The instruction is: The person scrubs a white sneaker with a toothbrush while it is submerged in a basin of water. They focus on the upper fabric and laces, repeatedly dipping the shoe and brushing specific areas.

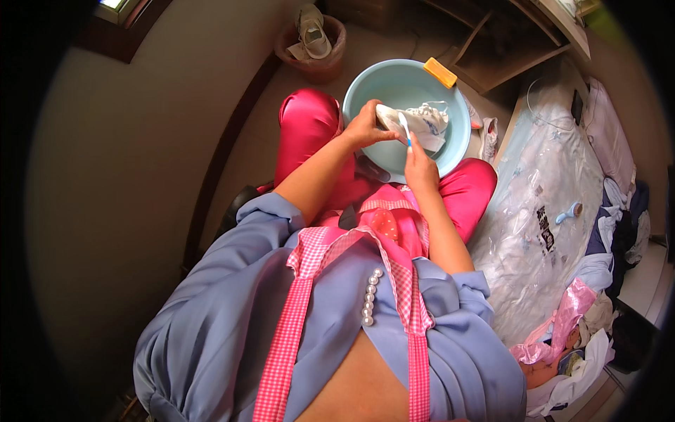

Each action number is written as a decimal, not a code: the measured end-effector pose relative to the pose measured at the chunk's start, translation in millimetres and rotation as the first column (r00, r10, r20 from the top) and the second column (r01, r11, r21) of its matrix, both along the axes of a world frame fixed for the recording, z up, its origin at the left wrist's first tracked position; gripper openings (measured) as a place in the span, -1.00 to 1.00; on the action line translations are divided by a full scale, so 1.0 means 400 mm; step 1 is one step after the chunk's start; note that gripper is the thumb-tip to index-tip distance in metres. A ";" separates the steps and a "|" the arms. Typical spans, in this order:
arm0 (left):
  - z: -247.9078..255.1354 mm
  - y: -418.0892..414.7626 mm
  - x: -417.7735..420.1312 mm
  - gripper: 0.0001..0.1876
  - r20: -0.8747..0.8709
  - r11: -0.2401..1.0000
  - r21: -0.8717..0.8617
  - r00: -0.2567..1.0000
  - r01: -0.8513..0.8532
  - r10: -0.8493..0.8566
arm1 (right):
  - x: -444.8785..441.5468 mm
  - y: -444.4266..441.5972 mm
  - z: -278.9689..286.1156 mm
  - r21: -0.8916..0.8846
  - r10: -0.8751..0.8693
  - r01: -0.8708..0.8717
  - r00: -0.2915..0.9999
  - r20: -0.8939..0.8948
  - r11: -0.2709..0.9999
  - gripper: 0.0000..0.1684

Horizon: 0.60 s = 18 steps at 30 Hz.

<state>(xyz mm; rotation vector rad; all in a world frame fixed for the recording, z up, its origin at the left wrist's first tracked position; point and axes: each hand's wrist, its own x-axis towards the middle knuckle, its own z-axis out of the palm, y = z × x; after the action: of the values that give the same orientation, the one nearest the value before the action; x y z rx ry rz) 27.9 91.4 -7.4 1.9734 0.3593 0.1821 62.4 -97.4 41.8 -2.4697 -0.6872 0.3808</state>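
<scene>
A white lace-up shoe [422, 122] is held over a light-blue plastic basin [364, 89], lying on its side with its laces to the right. My left hand [366, 126] grips one end of it, fingers behind and thumb stretched along the near side. In my right hand [421, 168] is a white and blue toothbrush [405, 126], its head against the shoe's side. The bristles face away, so I cannot see them. An orange-yellow block [440, 73], perhaps soap or a sponge, rests on the basin's far right rim.
Behind the basin stands a bin [316, 68] with another pale shoe [312, 37] on top. To the right, a plastic-covered bed [527, 221] bears a blue-handled brush [569, 213] and piled clothes [606, 264]. More shoes [489, 138] lie between basin and bed. Wooden shelving [506, 58] stands beyond.
</scene>
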 end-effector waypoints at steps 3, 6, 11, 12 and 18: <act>-0.004 0.001 -0.003 0.00 -0.007 0.998 -0.049 0.999 -0.035 0.035 | -0.003 0.029 0.015 -0.008 0.092 -0.092 0.995 0.046 0.996 -0.50; -0.017 0.007 -0.004 0.02 -0.003 0.995 -0.092 0.999 -0.048 0.048 | 0.006 0.015 0.015 -0.028 0.081 -0.081 0.997 0.017 0.996 -0.50; -0.015 0.006 0.008 0.00 -0.014 0.987 -0.156 1.000 -0.026 0.024 | 0.033 -0.028 -0.022 0.050 0.100 -0.102 0.994 0.047 0.994 -0.50; -0.017 0.004 0.003 0.00 -0.027 0.988 -0.152 0.999 -0.029 0.025 | 0.025 -0.002 0.004 -0.005 0.101 -0.100 0.994 0.034 0.995 -0.50; -0.010 0.000 -0.009 -0.06 -0.012 1.000 -0.015 1.000 -0.021 0.021 | 0.009 0.047 0.036 -0.047 0.113 -0.112 0.994 0.012 0.993 -0.50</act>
<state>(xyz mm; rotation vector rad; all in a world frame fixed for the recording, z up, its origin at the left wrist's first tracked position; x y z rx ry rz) 24.2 91.3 -11.3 1.9571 0.3884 0.1806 66.2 -78.6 56.3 -2.4860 -0.8353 0.4257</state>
